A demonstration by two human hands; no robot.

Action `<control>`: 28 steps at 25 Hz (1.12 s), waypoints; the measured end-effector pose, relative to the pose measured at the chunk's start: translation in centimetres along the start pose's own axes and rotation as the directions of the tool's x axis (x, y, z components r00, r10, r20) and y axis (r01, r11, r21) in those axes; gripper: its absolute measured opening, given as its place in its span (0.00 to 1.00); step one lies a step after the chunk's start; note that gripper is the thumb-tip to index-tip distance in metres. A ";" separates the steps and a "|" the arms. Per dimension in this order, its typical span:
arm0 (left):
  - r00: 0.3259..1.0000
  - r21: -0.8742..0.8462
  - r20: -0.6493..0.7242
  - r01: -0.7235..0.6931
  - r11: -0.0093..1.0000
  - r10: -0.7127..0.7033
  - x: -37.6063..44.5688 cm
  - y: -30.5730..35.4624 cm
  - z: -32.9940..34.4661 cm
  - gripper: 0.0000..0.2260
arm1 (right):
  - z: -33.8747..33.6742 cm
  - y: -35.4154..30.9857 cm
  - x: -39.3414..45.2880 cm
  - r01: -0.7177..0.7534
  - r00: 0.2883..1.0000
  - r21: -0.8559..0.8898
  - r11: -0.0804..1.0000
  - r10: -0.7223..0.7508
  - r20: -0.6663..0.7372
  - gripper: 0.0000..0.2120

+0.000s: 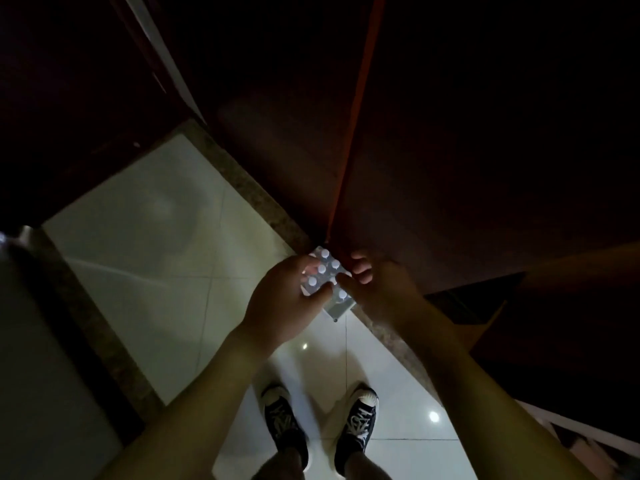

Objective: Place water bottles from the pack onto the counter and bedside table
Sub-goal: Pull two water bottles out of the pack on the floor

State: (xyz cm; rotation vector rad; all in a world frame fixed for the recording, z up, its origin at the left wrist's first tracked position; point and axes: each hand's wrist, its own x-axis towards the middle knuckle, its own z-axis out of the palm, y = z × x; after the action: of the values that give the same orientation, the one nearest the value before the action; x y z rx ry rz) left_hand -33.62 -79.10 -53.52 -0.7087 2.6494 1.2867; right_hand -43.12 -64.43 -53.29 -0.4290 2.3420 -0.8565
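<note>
A shrink-wrapped pack of water bottles point(325, 270) with white caps stands on the pale floor, against the foot of a dark wooden panel. Both my arms reach down to it. My left hand point(284, 299) wraps the pack's left side, fingers over the caps and thumb on the near edge. My right hand point(377, 289) pinches the pack's right edge between thumb and fingers. The hands hide much of the pack. The room is dim, and no counter or bedside table is in view.
Glossy pale floor tiles point(156, 254) are bordered by a speckled stone strip point(249, 188). Dark wooden panels point(450, 168) rise behind the pack. My black shoes point(282, 420) stand just short of it. A white edge point(571, 431) shows at the lower right.
</note>
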 end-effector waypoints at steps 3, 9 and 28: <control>0.996 -0.027 0.053 0.079 0.997 -0.077 5.3 -11.2 11.8 0.15 | 9.1 11.5 6.6 -0.088 0.996 0.029 0.996 0.088 -0.012 0.21; 0.997 0.000 -0.028 0.077 0.997 -0.077 17.7 -34.7 35.4 0.26 | 30.0 35.4 21.4 -0.175 0.971 0.050 0.983 0.181 -0.156 0.23; 0.884 0.117 -0.446 -0.100 0.988 0.142 13.9 -27.7 29.9 0.30 | 27.7 28.6 17.4 0.086 0.856 0.129 0.988 -0.007 -0.517 0.27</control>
State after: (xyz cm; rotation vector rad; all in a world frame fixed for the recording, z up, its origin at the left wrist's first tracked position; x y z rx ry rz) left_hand -36.34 -75.87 -96.39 -0.9435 3.1456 1.1300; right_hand -41.48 -64.75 -96.74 -0.2065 2.7297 -1.2914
